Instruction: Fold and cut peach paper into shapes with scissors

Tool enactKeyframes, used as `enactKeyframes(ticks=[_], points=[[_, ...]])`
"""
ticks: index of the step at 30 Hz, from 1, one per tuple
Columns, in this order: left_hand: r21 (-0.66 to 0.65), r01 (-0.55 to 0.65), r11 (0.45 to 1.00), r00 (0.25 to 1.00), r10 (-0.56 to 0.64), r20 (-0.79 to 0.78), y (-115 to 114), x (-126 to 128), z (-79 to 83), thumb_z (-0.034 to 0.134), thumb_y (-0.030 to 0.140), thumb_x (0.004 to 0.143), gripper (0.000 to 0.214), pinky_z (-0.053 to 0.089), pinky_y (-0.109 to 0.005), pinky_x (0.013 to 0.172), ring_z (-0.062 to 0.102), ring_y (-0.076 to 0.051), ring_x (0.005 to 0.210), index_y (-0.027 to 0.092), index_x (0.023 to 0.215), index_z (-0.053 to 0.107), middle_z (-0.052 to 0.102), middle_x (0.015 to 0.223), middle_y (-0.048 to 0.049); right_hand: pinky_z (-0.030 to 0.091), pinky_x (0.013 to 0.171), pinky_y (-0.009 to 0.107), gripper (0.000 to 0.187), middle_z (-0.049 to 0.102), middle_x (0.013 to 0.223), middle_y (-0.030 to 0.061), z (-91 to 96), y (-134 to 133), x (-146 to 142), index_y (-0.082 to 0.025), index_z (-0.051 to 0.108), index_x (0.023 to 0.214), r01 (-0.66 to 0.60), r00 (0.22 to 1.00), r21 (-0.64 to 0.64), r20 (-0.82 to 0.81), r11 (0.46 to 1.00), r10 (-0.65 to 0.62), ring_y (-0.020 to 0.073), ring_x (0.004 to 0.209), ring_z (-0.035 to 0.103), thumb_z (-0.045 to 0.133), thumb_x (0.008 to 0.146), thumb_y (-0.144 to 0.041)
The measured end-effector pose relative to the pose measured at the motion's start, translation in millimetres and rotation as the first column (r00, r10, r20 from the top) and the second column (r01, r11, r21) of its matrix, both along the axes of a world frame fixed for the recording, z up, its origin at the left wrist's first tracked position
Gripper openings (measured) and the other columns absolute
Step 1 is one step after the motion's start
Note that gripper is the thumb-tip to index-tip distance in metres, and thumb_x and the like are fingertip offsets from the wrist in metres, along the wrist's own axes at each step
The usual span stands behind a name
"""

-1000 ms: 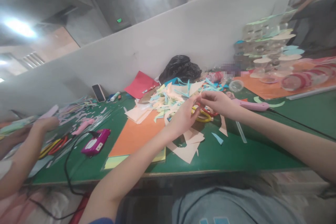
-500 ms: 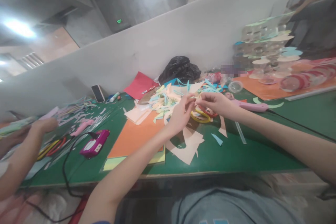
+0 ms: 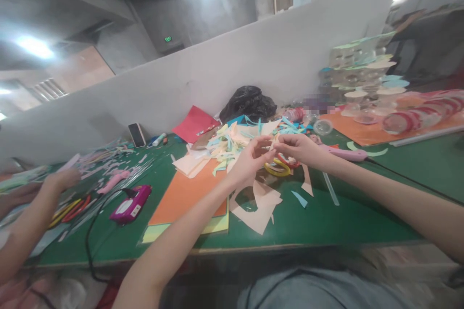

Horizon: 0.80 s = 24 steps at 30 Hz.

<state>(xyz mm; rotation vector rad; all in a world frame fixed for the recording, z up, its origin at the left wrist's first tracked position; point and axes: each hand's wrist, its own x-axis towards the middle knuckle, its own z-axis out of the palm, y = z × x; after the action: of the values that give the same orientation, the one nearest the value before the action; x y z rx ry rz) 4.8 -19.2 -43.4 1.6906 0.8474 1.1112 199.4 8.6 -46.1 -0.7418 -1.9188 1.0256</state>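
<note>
My left hand and my right hand meet above the paper scraps, fingertips almost touching. Between them shows a small pale peach paper piece, pinched by both hands and partly hidden by the fingers. Just below lie scissors with yellow and red handles, their blades out of sight. A cut peach sheet with a curved gap rests under my hands. Behind them is a heap of pale paper strips. The pink glue gun lies beyond my right forearm.
Orange paper lies left of my hands. Further left are a magenta power box with a black cord and another person's hand. A black plastic bag sits by the partition. A stacked bottle structure and striped bottle stand right.
My left fingers have spread a little, and more of the peach paper shows between my hands. The whole view has shifted slightly; the table things stay in place.
</note>
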Motion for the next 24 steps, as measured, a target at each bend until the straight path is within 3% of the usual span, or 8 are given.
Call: enactKeyframes(ticks=[5, 10, 14, 18, 20, 21, 23, 24], points=[[-0.080, -0.124, 0.989, 0.986, 0.132, 0.100, 10.3, -0.9, -4.7, 0.069, 0.026, 0.082, 0.036, 0.049, -0.030, 0.083, 0.066, -0.017, 0.089, 0.017, 0.116, 0.060, 0.071, 0.102, -0.0065, 0.026, 0.048, 0.024, 0.059, 0.034, 0.056, -0.0061, 0.7, 2.1, -0.7, -0.021, 0.038, 0.062, 0.103, 0.992, 0.036, 0.073, 0.994, -0.105, 0.0081, 0.050, 0.033, 0.057, 0.079, -0.075], [-0.252, -0.125, 0.960, 0.931, 0.202, 0.305, 17.0, -3.3, -1.5, 0.075, 0.021, 0.073, 0.033, 0.048, -0.027, 0.082, 0.065, -0.012, 0.080, 0.017, 0.104, 0.063, 0.070, 0.088, -0.0017, 0.027, 0.051, 0.025, 0.060, 0.033, 0.060, -0.0056, -2.3, 7.1, 0.8, -0.021, 0.039, 0.062, 0.141, 0.976, 0.054, 0.161, 0.989, -0.148, 0.0089, 0.054, 0.033, 0.057, 0.078, -0.076], [-0.296, -0.040, 0.954, 0.928, 0.145, 0.344, 13.0, -2.0, 4.5, 0.081, 0.026, 0.069, 0.038, 0.048, -0.027, 0.084, 0.064, -0.011, 0.080, 0.018, 0.101, 0.063, 0.068, 0.088, -0.0008, 0.028, 0.053, 0.026, 0.061, 0.032, 0.061, -0.0052, 0.3, 5.9, 2.8, -0.021, 0.035, 0.063, 0.200, 0.948, 0.080, 0.237, 0.976, -0.214, 0.0098, 0.055, 0.035, 0.054, 0.080, -0.076], [-0.265, -0.022, 0.964, 0.952, 0.101, 0.290, 10.5, -1.5, 3.1, 0.080, 0.032, 0.073, 0.033, 0.048, -0.027, 0.081, 0.061, -0.011, 0.080, 0.018, 0.098, 0.064, 0.065, 0.088, -0.0009, 0.029, 0.055, 0.027, 0.055, 0.039, 0.060, -0.0031, 12.7, 5.2, 12.2, -0.021, 0.039, 0.065, 0.244, 0.909, 0.195, 0.296, 0.950, -0.294, 0.0121, 0.058, 0.039, 0.042, 0.090, -0.071], [-0.228, -0.076, 0.971, 0.958, 0.135, 0.253, 11.0, -2.5, 0.9, 0.077, 0.033, 0.075, 0.025, 0.045, -0.024, 0.075, 0.057, -0.009, 0.074, 0.017, 0.087, 0.062, 0.060, 0.080, 0.0015, 0.032, 0.058, 0.027, 0.049, 0.049, 0.065, -0.0007, 19.5, 11.3, 26.1, -0.021, 0.047, 0.072, 0.347, 0.838, 0.289, 0.332, 0.892, -0.433, 0.0141, 0.062, 0.047, 0.036, 0.096, -0.063], [-0.204, -0.106, 0.973, 0.961, 0.153, 0.228, 11.5, -3.3, -0.1, 0.076, 0.033, 0.077, 0.023, 0.043, -0.023, 0.072, 0.054, -0.009, 0.071, 0.017, 0.082, 0.060, 0.058, 0.076, 0.0027, 0.034, 0.059, 0.028, 0.046, 0.056, 0.071, 0.0012, 21.9, 16.5, 35.7, -0.021, 0.051, 0.076, 0.424, 0.757, 0.355, 0.366, 0.834, -0.541, 0.0156, 0.066, 0.051, 0.035, 0.097, -0.059], [-0.153, -0.164, 0.975, 0.965, 0.190, 0.180, 12.7, -5.1, -2.0, 0.073, 0.033, 0.079, 0.023, 0.041, -0.022, 0.069, 0.050, -0.008, 0.068, 0.018, 0.077, 0.056, 0.054, 0.072, 0.0041, 0.040, 0.068, 0.029, 0.037, 0.066, 0.098, 0.0065, 22.8, 30.2, 58.7, -0.021, 0.061, 0.093, 0.504, 0.523, 0.552, 0.417, 0.664, -0.743, 0.0195, 0.083, 0.059, 0.036, 0.100, -0.047], [-0.129, -0.182, 0.975, 0.966, 0.202, 0.159, 13.2, -5.9, -2.8, 0.071, 0.032, 0.081, 0.022, 0.041, -0.022, 0.069, 0.050, -0.008, 0.067, 0.018, 0.077, 0.055, 0.053, 0.072, 0.0043, 0.042, 0.077, 0.030, 0.035, 0.066, 0.111, 0.0095, 21.2, 37.7, 70.7, -0.020, 0.063, 0.102, 0.466, 0.384, 0.671, 0.434, 0.577, -0.815, 0.0224, 0.096, 0.059, 0.035, 0.101, -0.041]])
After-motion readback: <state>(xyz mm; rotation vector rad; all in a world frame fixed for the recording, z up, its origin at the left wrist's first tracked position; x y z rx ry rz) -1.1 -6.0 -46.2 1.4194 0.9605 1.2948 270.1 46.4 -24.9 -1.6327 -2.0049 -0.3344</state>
